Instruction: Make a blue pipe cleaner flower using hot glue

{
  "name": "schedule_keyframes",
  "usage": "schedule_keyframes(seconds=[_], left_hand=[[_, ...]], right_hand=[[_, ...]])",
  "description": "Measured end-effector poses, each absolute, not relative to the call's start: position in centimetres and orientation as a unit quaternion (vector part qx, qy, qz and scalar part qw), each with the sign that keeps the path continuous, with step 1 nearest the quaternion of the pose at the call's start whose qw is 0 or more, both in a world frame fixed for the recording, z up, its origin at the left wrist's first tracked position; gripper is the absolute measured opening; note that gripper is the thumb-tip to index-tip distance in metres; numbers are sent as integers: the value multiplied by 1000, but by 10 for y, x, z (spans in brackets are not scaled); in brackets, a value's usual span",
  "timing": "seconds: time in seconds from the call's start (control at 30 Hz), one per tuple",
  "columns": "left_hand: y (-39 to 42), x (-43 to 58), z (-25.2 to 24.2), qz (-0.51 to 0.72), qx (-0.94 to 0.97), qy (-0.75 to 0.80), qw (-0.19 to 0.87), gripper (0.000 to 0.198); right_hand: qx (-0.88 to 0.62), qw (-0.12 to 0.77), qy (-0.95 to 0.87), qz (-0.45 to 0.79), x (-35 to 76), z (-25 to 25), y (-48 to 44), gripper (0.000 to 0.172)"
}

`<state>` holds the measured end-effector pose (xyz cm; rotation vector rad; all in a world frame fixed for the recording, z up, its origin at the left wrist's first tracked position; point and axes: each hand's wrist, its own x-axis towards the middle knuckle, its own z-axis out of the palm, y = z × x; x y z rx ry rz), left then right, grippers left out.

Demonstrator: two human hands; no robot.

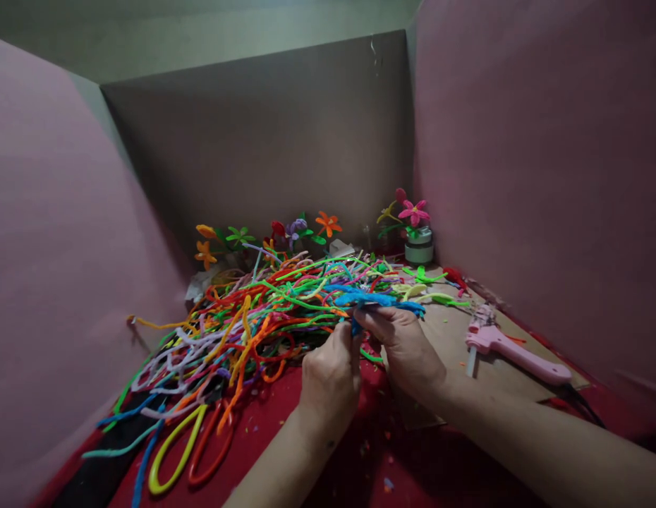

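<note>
Both hands meet at a blue pipe-cleaner flower (378, 299) with long fuzzy petals spreading left and right. My left hand (333, 367) is closed, its thumb and fingers pinching the underside of the flower, where a short blue piece shows. My right hand (410, 349) pinches the flower's middle between thumb and fingertips, close beside the left. The exact grip points are partly hidden by the fingers. Just behind and to the left lies a large tangled heap of pipe cleaners (243, 328) in many colours.
A pink hot glue gun (518, 353) lies on a brown board (449, 339) at the right, its cord trailing off. Finished fuzzy flowers, such as an orange one (329, 224) and a pink one (414, 212) above a pale green jar (419, 247), stand behind. Pink panels (539, 176) enclose the sides.
</note>
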<state>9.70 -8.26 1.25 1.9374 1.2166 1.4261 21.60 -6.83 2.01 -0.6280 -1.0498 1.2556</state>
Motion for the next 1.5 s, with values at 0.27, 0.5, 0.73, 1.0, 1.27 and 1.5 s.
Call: schedule_keyframes(seconds=[0.27,0.5,0.73,1.0,1.27,1.5], left_hand=[[-82,100,23,502,540,428,523,24],[-83,95,34,474,462,383,644,24],[-82,89,32,447,434,312,717,15],[-78,81,32,370,444,234,782,19],[-86,94,25,464,693,467,293,19],[-84,89,20,463,735,465,170,15]], right_hand=[[-253,637,-489,540,211,19,-70,16],[-248,629,-498,544,216,23,-69,7],[-197,609,-457,617,219,20,-67,10],[-164,571,-406,694,215,21,-69,10],[-193,635,-404,629,211,14,-64,3],[-178,623,-461,606,209,15,-69,14]])
